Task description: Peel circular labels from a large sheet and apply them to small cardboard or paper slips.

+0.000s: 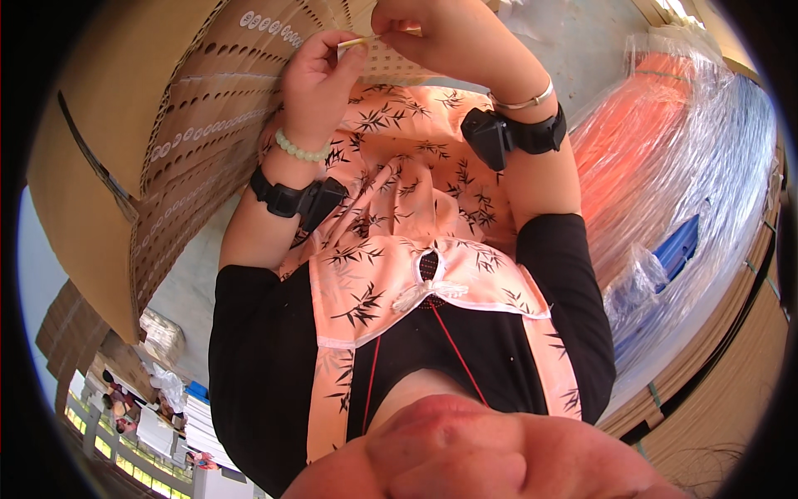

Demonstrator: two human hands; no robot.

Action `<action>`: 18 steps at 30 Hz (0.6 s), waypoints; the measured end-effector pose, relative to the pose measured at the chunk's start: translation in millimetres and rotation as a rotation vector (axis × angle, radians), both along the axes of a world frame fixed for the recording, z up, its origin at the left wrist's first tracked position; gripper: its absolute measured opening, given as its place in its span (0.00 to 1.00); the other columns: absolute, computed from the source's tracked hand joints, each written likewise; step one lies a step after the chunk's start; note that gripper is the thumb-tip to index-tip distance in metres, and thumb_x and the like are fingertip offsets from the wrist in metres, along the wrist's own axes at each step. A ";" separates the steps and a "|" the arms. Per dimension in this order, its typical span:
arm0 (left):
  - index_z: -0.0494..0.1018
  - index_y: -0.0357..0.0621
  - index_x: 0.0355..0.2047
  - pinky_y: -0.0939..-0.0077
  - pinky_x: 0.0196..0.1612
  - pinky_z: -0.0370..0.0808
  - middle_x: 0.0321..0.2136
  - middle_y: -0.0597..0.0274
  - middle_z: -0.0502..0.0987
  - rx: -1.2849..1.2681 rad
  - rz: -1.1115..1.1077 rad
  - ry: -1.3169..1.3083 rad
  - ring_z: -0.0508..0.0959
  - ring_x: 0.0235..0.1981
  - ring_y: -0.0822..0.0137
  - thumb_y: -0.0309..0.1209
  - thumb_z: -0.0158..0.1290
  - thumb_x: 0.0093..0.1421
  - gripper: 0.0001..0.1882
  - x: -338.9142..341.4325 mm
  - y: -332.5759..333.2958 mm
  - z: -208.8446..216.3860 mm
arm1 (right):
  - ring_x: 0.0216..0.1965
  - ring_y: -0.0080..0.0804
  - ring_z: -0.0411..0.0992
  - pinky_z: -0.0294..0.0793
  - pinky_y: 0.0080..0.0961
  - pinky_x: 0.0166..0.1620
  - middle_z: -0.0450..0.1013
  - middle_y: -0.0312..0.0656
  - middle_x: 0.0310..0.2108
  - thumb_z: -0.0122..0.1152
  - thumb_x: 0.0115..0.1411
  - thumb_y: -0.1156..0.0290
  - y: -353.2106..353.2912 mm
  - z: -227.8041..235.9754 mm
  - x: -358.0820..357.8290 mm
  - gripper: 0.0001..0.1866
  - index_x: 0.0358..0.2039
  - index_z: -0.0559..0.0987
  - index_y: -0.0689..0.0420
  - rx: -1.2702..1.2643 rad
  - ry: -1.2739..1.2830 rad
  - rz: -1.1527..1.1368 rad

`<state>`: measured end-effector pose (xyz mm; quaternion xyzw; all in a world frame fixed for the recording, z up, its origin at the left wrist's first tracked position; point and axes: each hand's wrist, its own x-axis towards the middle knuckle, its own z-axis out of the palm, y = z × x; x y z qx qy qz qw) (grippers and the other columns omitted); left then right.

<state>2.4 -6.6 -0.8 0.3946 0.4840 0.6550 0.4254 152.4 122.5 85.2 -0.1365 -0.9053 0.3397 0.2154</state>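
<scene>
My left hand (320,79) is closed, thumb and fingers pinching a small pale strip (352,42) with a yellowish edge. Close to the strip's right end, my right hand (411,32) is closed in a pinch; what sits between its fingertips is too small to make out. Behind and below the fingers lies a tan sheet (389,62) with rows of small dark marks. Beside my left hand rises a brown cardboard piece (195,125) with rows of round holes and white round labels.
Large plain cardboard (100,191) curves along the left. To the right stand orange bundles (632,108) and blue bundles (723,166) in clear plastic wrap, with stacked flat cardboard (723,407) behind. A peach apron (391,183) with dark leaf prints covers my lap.
</scene>
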 end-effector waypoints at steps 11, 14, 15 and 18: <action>0.74 0.37 0.43 0.84 0.43 0.71 0.35 0.68 0.78 -0.065 -0.038 -0.126 0.75 0.37 0.80 0.23 0.53 0.64 0.08 -7.5 1.3 -0.1 | 0.28 0.54 0.73 0.74 0.41 0.33 0.71 0.50 0.27 0.56 0.52 0.77 -7.5 -2.6 -6.6 0.03 0.28 0.72 0.60 0.066 -0.015 -0.025; 0.75 0.38 0.43 0.83 0.44 0.71 0.36 0.68 0.79 -0.121 -0.076 -0.286 0.76 0.38 0.80 0.24 0.52 0.64 0.08 -11.6 2.3 -0.8 | 0.29 0.54 0.72 0.74 0.42 0.34 0.70 0.50 0.28 0.56 0.52 0.77 -9.3 -3.7 -8.1 0.03 0.28 0.72 0.60 0.066 -0.012 -0.033; 0.75 0.39 0.43 0.83 0.45 0.71 0.37 0.68 0.79 -0.116 -0.083 -0.302 0.76 0.39 0.80 0.24 0.51 0.64 0.08 -12.3 2.4 -2.3 | 0.30 0.54 0.72 0.74 0.42 0.34 0.69 0.50 0.29 0.55 0.52 0.77 -9.5 -3.3 -8.0 0.03 0.28 0.72 0.60 0.083 -0.010 -0.031; 0.75 0.40 0.44 0.83 0.45 0.71 0.37 0.68 0.79 -0.094 -0.102 -0.320 0.76 0.39 0.80 0.23 0.50 0.64 0.09 -10.3 5.2 -2.4 | 0.31 0.53 0.72 0.73 0.42 0.34 0.68 0.50 0.29 0.55 0.52 0.77 -9.2 -3.1 -6.2 0.03 0.28 0.72 0.61 0.118 -0.013 -0.037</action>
